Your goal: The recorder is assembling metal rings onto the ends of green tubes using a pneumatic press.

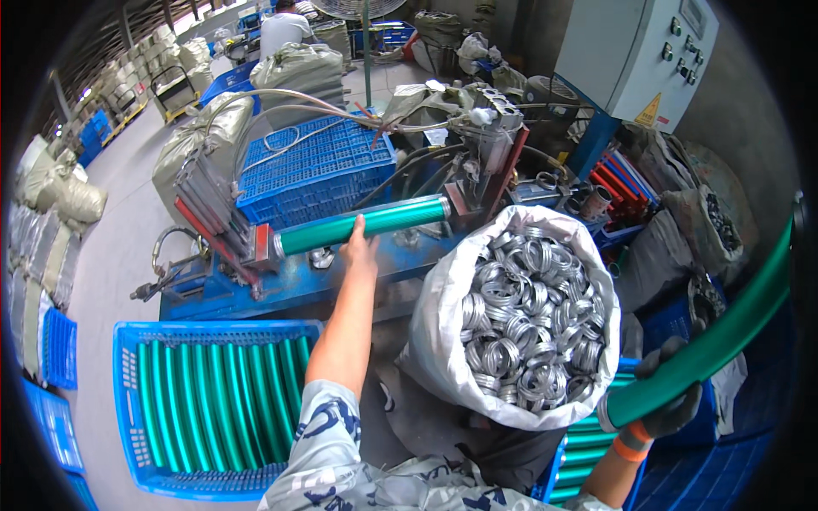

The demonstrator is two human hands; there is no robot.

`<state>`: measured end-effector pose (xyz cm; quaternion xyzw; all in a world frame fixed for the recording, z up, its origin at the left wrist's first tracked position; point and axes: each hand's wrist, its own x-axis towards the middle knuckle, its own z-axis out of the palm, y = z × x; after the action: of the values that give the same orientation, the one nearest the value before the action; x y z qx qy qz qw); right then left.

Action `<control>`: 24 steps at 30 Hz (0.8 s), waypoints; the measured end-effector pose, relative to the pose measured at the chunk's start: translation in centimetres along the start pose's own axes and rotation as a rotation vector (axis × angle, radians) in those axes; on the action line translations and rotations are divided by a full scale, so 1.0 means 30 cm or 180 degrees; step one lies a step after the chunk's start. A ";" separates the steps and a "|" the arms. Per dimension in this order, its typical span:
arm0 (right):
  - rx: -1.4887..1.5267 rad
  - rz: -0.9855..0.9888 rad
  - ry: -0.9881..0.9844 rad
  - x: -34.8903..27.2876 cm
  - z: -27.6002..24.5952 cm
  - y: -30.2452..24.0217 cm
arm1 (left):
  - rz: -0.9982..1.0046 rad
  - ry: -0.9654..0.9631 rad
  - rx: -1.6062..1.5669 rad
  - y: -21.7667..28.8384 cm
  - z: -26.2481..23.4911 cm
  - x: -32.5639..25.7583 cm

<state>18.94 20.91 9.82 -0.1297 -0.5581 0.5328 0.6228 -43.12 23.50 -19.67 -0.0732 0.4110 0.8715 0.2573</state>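
Note:
A shiny green tube [383,223] lies crosswise between the two end clamps of a blue bench machine [298,294], with a silver ring at each end. My bare left hand [360,249] grips it near the middle from the front, thumb upright against it; the other fingers are partly hidden and blurred. At the right, my right hand [673,413], in a dark glove, is closed around a second green tube [724,349]. That tube slants up to the right edge; a silver ring sits on its near end. Between my arms stands a white sack [434,341] full of silver metal rings [537,311].
A blue crate [128,409] of green tubes stands at the lower left; more green tubes [588,451] lie beneath my right forearm. Behind the machine are a blue crate [315,162], hoses and sacks. A grey control cabinet [630,60] stands far right. Another person [285,30] sits far back.

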 end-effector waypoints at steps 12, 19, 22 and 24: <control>-0.0857 0.0521 0.1073 -0.234 -0.534 -0.088 | -0.0432 0.0302 0.0824 0.016 -0.019 0.049; -0.2819 0.1367 0.2008 -0.737 -1.350 -0.199 | -0.0474 0.0052 0.1105 0.061 -0.058 0.044; -0.2514 0.1627 0.3070 -1.120 -1.461 -0.266 | -0.0770 -0.0061 0.1247 -0.110 0.045 -0.026; -0.2020 0.2014 0.3129 -1.234 -1.383 -0.292 | -0.1063 0.0003 0.1538 -0.314 0.061 -0.037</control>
<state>65.13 5.46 -18.42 -0.6922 -0.2740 0.3785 0.5500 -37.22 29.43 -24.49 -0.0768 0.5891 0.6939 0.4069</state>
